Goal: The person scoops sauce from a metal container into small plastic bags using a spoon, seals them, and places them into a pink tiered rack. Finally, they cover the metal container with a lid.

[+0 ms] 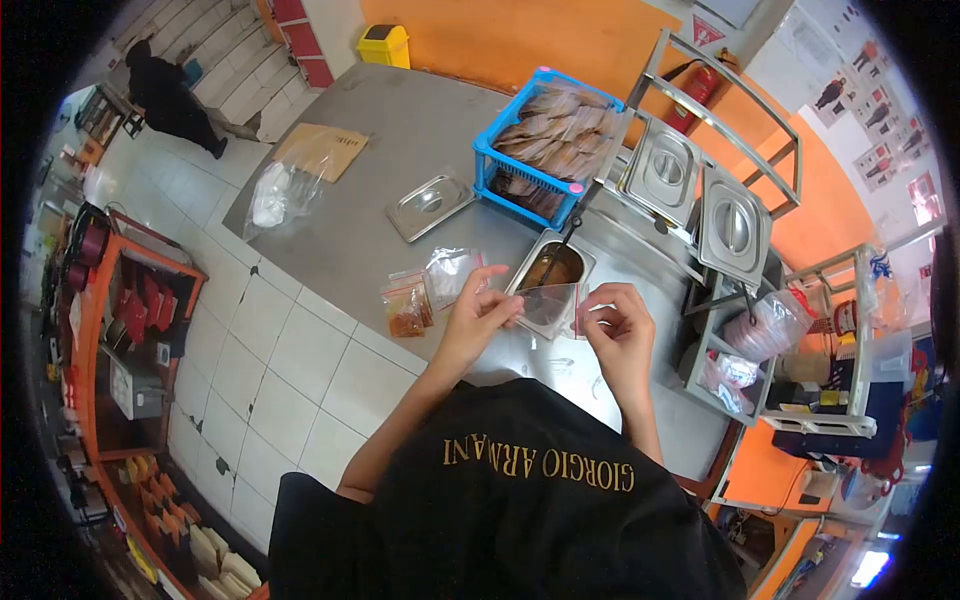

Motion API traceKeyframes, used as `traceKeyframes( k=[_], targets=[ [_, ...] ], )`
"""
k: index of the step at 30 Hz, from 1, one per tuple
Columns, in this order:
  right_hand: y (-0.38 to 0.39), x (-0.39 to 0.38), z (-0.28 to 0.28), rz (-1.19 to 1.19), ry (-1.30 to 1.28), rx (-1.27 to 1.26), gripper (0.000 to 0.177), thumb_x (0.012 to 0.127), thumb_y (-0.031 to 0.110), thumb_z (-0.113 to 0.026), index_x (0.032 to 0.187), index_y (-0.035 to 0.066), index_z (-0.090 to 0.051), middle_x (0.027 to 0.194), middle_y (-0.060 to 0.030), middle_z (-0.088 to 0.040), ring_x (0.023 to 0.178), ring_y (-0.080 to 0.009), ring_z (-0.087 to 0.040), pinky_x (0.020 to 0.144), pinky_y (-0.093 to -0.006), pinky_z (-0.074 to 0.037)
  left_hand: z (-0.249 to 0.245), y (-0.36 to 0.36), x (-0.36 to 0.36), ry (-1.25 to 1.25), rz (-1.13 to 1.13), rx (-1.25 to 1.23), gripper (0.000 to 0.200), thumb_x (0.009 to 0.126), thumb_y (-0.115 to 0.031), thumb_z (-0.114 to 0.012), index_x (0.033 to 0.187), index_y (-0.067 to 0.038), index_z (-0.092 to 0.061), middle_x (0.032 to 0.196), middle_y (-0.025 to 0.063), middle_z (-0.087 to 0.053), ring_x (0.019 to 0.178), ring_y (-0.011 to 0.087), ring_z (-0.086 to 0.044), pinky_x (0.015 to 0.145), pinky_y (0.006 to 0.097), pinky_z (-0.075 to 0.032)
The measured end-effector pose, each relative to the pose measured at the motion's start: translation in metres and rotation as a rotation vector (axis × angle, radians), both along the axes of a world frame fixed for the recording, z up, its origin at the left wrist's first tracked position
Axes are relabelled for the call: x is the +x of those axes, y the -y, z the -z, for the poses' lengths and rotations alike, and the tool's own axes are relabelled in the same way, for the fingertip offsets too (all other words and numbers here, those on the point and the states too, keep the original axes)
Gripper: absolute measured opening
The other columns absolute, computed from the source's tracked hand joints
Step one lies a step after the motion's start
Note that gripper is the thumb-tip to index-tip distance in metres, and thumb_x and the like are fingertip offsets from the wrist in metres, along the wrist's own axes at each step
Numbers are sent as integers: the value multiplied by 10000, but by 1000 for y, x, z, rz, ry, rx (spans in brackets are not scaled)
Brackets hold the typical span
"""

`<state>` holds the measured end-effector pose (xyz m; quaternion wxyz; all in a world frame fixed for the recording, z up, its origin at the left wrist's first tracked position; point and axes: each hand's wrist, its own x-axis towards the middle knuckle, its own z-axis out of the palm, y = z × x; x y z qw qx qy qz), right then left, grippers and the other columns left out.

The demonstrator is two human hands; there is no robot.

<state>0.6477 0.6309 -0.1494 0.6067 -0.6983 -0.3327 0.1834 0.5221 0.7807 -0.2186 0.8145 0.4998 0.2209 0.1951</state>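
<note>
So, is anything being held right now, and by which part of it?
A small clear plastic bag, held at opposite edges by the left fingers and right fingers.

We see a glossy plastic bag (550, 303) mid-frame, a smooth metal bench (345, 225) and a matt cloth shirt (540, 535).

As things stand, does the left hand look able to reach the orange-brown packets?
Probably yes: the packets lie beside the left hand with bare tabletop between, though it would likely need to release the clear bag first.
</note>
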Motion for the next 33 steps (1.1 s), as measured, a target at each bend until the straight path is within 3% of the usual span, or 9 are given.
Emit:
traceKeyframes(
  k=[5,8,10,17,24,28,30,31,33],
  targets=[
    [9,6,7,-44,-19,-117,232,738,-65,-650,961,-5,-650,990,-69,-447,724,-134,-637,587,-231,-546,-4,-11,4,-11,-39,294,359,871,-122,-597,1193,-78,-444,749,41,-625,677,92,-573,657,222,-445],
    [8,5,8,-43,42,-188,295,711,-34,-697,1000,10,-655,995,-66,-428,713,-138,-636,593,-244,-556,-28,-14,6,-255,55,542,452,806,-153,-667,1207,-69,-476,912,63,-606,816,144,-596,770,278,-480],
    [6,4,10,-24,97,-208,315,698,-17,-719,1004,8,-653,995,-66,-425,705,-140,-636,597,-248,-560,-33,-15,11,-38,89,1342,551,724,-255,-720,1196,-67,-505,1097,91,-571,1061,237,-533,925,365,-411],
    [-11,20,51,-226,290,-193,241,696,39,-729,925,12,-659,937,-90,-473,650,-177,-583,570,-297,-522,-9,-8,11,-109,225,1376,642,666,-333,-738,1207,-84,-499,1190,109,-522,1152,301,-453,997,411,-323],
    [-73,90,146,348,639,-529,409,732,289,-715,963,-22,-584,1166,-202,-485,1100,-371,-442,902,-406,-401,8,-18,-11,-230,119,1227,527,680,-224,-719,1136,-67,-506,1137,121,-535,1097,305,-483,965,408,-346],
    [-76,96,159,271,707,-429,365,735,248,-712,927,-29,-570,1226,-218,-444,1140,-405,-393,936,-414,-380,6,-25,-23,-311,63,1083,541,690,-250,-732,1138,-62,-494,1129,130,-536,1088,308,-494,941,400,-370],
    [-72,92,155,296,925,-231,317,754,192,-685,934,-35,-557,1096,-210,-531,1017,-358,-510,839,-401,-443,-1,-28,-28,-337,53,1021,546,697,-263,-733,1140,-60,-487,1123,132,-536,1082,309,-499,931,395,-377],
    [-69,85,141,293,923,-233,317,754,192,-685,934,-35,-557,1096,-210,-531,1017,-358,-510,839,-401,-443,-2,-29,-29,-361,43,959,551,703,-276,-733,1142,-59,-481,1118,135,-536,1076,309,-504,922,390,-384],
    [-59,69,117,-119,158,-415,225,775,132,-649,884,-32,-540,880,-187,-587,786,-300,-596,676,-375,-481,4,-31,-30,-355,33,944,556,705,-277,-732,1146,-59,-473,1109,136,-536,1070,308,-507,917,385,-386]
  ],
)
